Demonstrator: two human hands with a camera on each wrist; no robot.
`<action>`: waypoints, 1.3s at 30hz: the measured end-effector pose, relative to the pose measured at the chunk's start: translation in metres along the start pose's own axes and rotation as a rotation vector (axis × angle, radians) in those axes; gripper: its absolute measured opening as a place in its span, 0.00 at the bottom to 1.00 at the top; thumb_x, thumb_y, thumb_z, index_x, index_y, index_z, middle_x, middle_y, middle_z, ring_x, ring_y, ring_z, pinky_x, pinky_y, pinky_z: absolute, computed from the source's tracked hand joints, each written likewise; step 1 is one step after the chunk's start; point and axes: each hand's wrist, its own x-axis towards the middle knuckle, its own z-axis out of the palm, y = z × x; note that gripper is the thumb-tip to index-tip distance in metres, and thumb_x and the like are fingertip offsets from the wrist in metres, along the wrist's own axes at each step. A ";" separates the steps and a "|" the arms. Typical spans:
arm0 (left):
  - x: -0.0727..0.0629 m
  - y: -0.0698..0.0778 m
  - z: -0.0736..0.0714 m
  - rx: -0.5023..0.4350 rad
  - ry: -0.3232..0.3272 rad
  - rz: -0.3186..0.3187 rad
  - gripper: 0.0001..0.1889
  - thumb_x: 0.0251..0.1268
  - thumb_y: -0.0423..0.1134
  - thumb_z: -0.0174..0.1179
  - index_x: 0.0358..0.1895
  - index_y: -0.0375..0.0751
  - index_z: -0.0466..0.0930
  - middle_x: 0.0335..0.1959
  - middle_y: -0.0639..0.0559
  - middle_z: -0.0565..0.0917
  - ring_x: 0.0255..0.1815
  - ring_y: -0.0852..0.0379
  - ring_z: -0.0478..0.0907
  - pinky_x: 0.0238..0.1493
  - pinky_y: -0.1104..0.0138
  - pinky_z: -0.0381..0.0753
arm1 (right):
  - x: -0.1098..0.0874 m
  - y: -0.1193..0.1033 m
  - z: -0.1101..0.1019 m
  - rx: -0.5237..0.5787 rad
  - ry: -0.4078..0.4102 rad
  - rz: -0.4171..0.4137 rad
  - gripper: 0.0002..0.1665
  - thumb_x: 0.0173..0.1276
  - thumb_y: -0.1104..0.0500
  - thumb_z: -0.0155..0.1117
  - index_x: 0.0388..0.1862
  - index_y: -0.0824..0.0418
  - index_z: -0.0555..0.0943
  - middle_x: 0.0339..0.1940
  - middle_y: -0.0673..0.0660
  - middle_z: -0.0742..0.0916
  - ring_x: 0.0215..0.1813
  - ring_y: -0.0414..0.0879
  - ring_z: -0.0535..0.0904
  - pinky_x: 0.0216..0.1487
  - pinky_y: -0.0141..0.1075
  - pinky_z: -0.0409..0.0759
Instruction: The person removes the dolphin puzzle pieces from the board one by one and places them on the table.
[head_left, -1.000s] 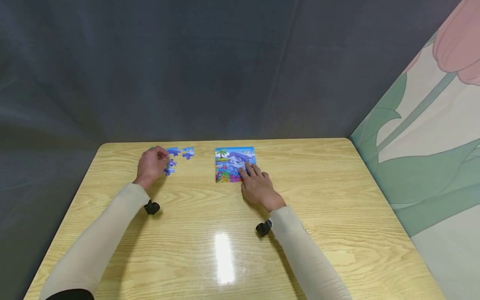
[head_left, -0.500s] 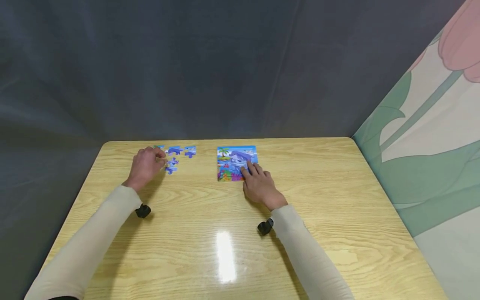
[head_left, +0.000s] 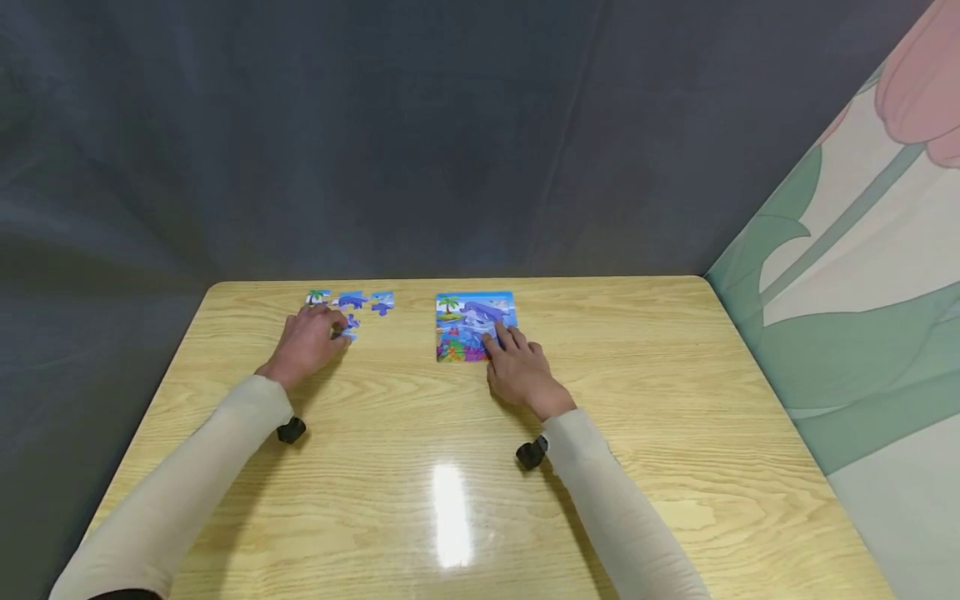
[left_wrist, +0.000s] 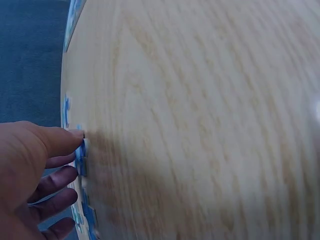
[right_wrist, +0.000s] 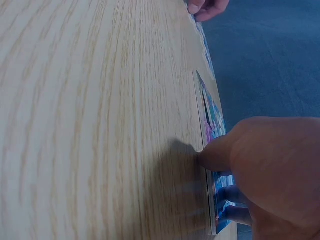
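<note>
My left hand (head_left: 306, 343) bends over a small group of jigsaw pieces at the far left of the table. Its thumb and forefinger pinch around a blue jigsaw piece (head_left: 351, 337), partly covered by the fingers. Beyond the knuckles lie a palm-tree piece (head_left: 318, 295), a dolphin piece (head_left: 352, 298) and a blue-and-white piece (head_left: 382, 302), the last two set apart. My right hand (head_left: 519, 373) rests with spread fingers on the lower right of a square dolphin picture board (head_left: 452, 347). In the right wrist view, the thumb sits against the near edge of the picture board (right_wrist: 212, 117).
The light wooden table (head_left: 375, 467) ends at a dark curtain (head_left: 450, 150) just behind the pieces and the board. A flower-patterned wall panel (head_left: 862, 275) slants along the right side. A small black wrist camera (head_left: 291, 430) hangs under each sleeve.
My left hand has drawn slightly back, then shifted right onto the lower pieces, which uncovers the palm-tree piece. My right hand stays on the board. The head view has shifted slightly.
</note>
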 end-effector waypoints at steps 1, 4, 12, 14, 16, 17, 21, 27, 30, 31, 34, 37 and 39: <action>0.001 0.000 0.000 -0.003 0.009 -0.001 0.15 0.75 0.39 0.66 0.57 0.35 0.86 0.57 0.38 0.86 0.64 0.34 0.76 0.66 0.37 0.71 | 0.000 0.000 -0.001 -0.002 0.002 0.000 0.35 0.89 0.50 0.43 0.89 0.55 0.56 0.92 0.61 0.53 0.91 0.60 0.49 0.85 0.60 0.60; 0.003 -0.001 0.002 -0.003 0.038 -0.009 0.14 0.75 0.39 0.67 0.56 0.36 0.86 0.56 0.38 0.86 0.63 0.33 0.77 0.64 0.37 0.71 | -0.001 0.000 -0.003 -0.003 0.006 -0.001 0.35 0.89 0.50 0.43 0.89 0.54 0.56 0.92 0.61 0.53 0.91 0.60 0.49 0.85 0.61 0.60; 0.004 0.001 0.003 -0.011 0.038 -0.020 0.14 0.76 0.41 0.66 0.57 0.36 0.85 0.57 0.38 0.86 0.65 0.33 0.75 0.65 0.36 0.70 | -0.003 0.003 -0.004 0.042 0.039 0.004 0.34 0.88 0.50 0.43 0.88 0.53 0.58 0.92 0.59 0.55 0.91 0.59 0.50 0.85 0.61 0.60; 0.003 0.005 0.001 -0.019 0.031 -0.012 0.15 0.77 0.43 0.65 0.58 0.37 0.85 0.57 0.39 0.86 0.66 0.34 0.75 0.66 0.36 0.69 | -0.005 0.005 -0.002 0.060 0.058 0.004 0.34 0.88 0.50 0.43 0.88 0.54 0.59 0.91 0.60 0.56 0.91 0.59 0.51 0.85 0.61 0.60; 0.002 0.010 0.001 -0.022 0.024 0.000 0.16 0.79 0.44 0.64 0.59 0.37 0.84 0.58 0.39 0.85 0.65 0.35 0.75 0.67 0.36 0.68 | -0.006 0.007 0.001 0.078 0.072 0.005 0.34 0.88 0.50 0.44 0.88 0.54 0.60 0.91 0.60 0.56 0.91 0.59 0.51 0.84 0.61 0.60; 0.002 0.013 0.000 -0.021 0.024 0.008 0.17 0.79 0.45 0.63 0.59 0.38 0.84 0.58 0.40 0.84 0.65 0.35 0.76 0.67 0.36 0.68 | -0.006 0.008 0.003 0.086 0.078 0.005 0.34 0.88 0.50 0.44 0.88 0.54 0.60 0.91 0.60 0.57 0.91 0.59 0.51 0.84 0.61 0.60; 0.001 0.024 -0.002 0.000 0.040 0.041 0.17 0.80 0.46 0.62 0.59 0.38 0.85 0.59 0.40 0.84 0.62 0.36 0.76 0.67 0.37 0.69 | -0.008 0.008 0.009 0.130 0.115 0.006 0.33 0.88 0.50 0.48 0.87 0.55 0.62 0.91 0.62 0.58 0.91 0.61 0.53 0.85 0.62 0.60; 0.001 0.043 -0.001 -0.016 0.063 0.089 0.17 0.78 0.46 0.64 0.58 0.38 0.86 0.61 0.41 0.85 0.62 0.38 0.77 0.68 0.39 0.69 | -0.007 0.003 0.012 0.214 0.222 -0.003 0.26 0.84 0.55 0.57 0.73 0.69 0.72 0.82 0.75 0.64 0.76 0.72 0.72 0.78 0.61 0.72; 0.003 0.052 0.002 -0.018 0.077 0.117 0.16 0.77 0.46 0.65 0.56 0.39 0.87 0.57 0.43 0.86 0.64 0.38 0.77 0.68 0.39 0.69 | -0.007 0.000 0.012 0.207 0.250 -0.009 0.20 0.83 0.57 0.58 0.63 0.72 0.75 0.74 0.74 0.71 0.65 0.69 0.79 0.70 0.58 0.78; 0.004 0.055 0.003 -0.016 0.081 0.126 0.15 0.77 0.46 0.66 0.56 0.39 0.87 0.55 0.44 0.86 0.64 0.38 0.77 0.68 0.39 0.69 | -0.007 -0.001 0.012 0.193 0.256 -0.012 0.19 0.82 0.58 0.58 0.61 0.72 0.76 0.71 0.73 0.73 0.63 0.67 0.79 0.68 0.57 0.79; 0.007 0.066 0.005 -0.019 0.083 0.153 0.14 0.77 0.47 0.66 0.53 0.41 0.88 0.52 0.45 0.86 0.61 0.39 0.79 0.67 0.40 0.69 | -0.008 -0.002 0.010 0.136 0.262 -0.019 0.18 0.81 0.58 0.59 0.60 0.70 0.79 0.64 0.69 0.78 0.59 0.62 0.80 0.63 0.54 0.81; 0.010 0.078 0.006 -0.028 0.073 0.175 0.13 0.78 0.47 0.65 0.52 0.42 0.88 0.52 0.45 0.85 0.57 0.40 0.78 0.65 0.42 0.70 | -0.011 -0.002 0.008 0.079 0.251 -0.011 0.17 0.82 0.57 0.58 0.60 0.66 0.81 0.61 0.65 0.79 0.58 0.58 0.79 0.63 0.54 0.81; 0.013 0.087 0.007 -0.036 0.064 0.186 0.13 0.78 0.48 0.65 0.52 0.42 0.88 0.53 0.46 0.84 0.57 0.41 0.78 0.66 0.42 0.70 | -0.013 -0.002 0.007 0.048 0.244 -0.011 0.16 0.82 0.57 0.57 0.60 0.63 0.82 0.59 0.63 0.79 0.59 0.57 0.78 0.63 0.55 0.80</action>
